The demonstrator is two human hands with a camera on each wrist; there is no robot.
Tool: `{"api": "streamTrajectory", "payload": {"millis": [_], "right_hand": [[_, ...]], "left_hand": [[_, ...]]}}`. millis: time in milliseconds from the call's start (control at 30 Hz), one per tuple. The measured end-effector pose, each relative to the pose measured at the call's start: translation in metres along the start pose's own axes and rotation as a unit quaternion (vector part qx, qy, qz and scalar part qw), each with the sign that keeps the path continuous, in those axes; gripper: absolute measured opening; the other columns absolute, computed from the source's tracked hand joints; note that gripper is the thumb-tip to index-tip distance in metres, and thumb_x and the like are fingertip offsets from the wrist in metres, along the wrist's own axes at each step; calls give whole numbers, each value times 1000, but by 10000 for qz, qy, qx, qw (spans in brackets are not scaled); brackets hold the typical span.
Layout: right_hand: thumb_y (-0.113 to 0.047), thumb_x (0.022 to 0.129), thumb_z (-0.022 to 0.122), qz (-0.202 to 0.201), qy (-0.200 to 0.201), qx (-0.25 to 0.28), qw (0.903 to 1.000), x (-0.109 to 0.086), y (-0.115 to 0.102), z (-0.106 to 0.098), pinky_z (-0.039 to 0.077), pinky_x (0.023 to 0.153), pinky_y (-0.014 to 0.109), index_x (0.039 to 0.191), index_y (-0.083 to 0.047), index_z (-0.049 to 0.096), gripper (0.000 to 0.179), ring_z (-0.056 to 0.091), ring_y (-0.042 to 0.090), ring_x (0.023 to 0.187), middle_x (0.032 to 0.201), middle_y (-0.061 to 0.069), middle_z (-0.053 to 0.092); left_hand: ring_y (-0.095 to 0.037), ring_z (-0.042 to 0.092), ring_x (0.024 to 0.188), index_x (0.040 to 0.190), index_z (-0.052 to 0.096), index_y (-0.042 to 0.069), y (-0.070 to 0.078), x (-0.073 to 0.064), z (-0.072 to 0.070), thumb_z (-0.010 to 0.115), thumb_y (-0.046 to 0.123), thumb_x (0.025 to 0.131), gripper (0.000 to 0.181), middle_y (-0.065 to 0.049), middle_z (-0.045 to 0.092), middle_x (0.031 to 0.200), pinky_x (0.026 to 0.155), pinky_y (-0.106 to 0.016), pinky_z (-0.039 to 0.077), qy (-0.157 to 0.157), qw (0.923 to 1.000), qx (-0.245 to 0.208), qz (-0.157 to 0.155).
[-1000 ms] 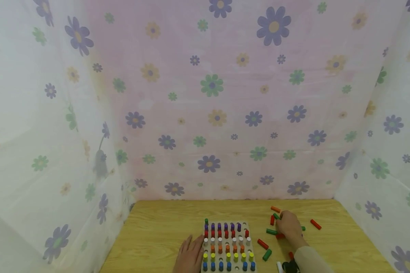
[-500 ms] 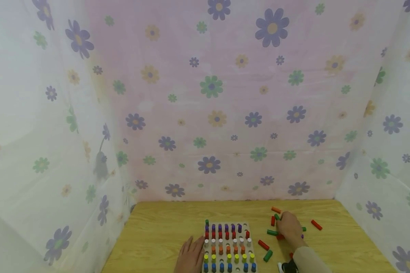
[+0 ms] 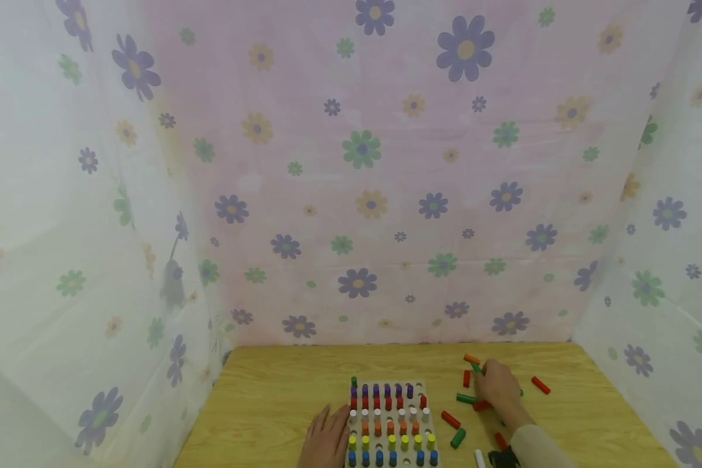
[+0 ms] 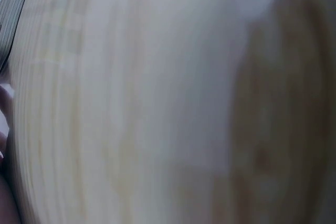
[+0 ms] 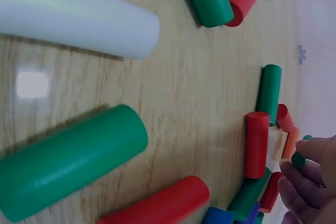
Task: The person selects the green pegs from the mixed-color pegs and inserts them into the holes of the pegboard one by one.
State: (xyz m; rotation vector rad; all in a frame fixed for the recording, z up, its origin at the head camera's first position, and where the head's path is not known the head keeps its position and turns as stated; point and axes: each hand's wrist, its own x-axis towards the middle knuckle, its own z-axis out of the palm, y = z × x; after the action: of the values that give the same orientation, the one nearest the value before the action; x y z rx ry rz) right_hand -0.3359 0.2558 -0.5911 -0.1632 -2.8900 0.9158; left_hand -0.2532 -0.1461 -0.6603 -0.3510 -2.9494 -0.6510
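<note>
In the head view my right hand (image 3: 500,385) pinches a green peg (image 3: 476,368) between thumb and fingertips. The right wrist view shows that green peg (image 5: 298,159) poking out below the thumb, over scattered pegs. My left hand (image 3: 325,437) lies with its fingers extended along the left side of the pegboard (image 3: 389,418), touching its edge. Rows of purple, red, white, orange, yellow and blue pegs stand in the board, with several bare holes among them. One green peg (image 3: 353,380) stands at its far left corner. The left wrist view is mostly blurred wood grain.
Loose pegs lie right of the board: an orange peg (image 3: 471,358), a red peg (image 3: 541,385), a green peg (image 3: 457,438), a white peg (image 3: 480,458) and several more. A flower-patterned sheet (image 3: 386,195) walls the wooden table (image 3: 269,390) at the back and sides.
My right hand has shifted slightly, and the green peg at its fingertips has moved and tilted a little. The left hand and the pegboard have stayed put.
</note>
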Motion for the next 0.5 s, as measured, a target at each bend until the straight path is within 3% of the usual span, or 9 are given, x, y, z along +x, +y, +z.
{"api": "streamTrajectory", "payload": {"millis": [333, 500], "right_hand": [[-12, 97, 66, -278, 120, 285, 9991, -6, -12, -15, 57, 57, 38, 106, 11, 65, 25, 65, 25, 73, 94, 19, 71], [-13, 96, 69, -307, 159, 521, 9980, -8, -9, -16, 58, 60, 38, 106, 9, 67, 24, 66, 27, 77, 96, 19, 71]], "left_hand": [[-42, 44, 140, 150, 54, 19, 1, 2, -4, 31, 50, 111, 55, -3, 60, 144, 116, -63, 37, -12, 10000, 74, 36], [-42, 44, 140, 149, 54, 18, 2, 0, -3, 33, 47, 111, 52, -4, 61, 144, 115, -64, 37, -31, 10000, 11, 57]]}}
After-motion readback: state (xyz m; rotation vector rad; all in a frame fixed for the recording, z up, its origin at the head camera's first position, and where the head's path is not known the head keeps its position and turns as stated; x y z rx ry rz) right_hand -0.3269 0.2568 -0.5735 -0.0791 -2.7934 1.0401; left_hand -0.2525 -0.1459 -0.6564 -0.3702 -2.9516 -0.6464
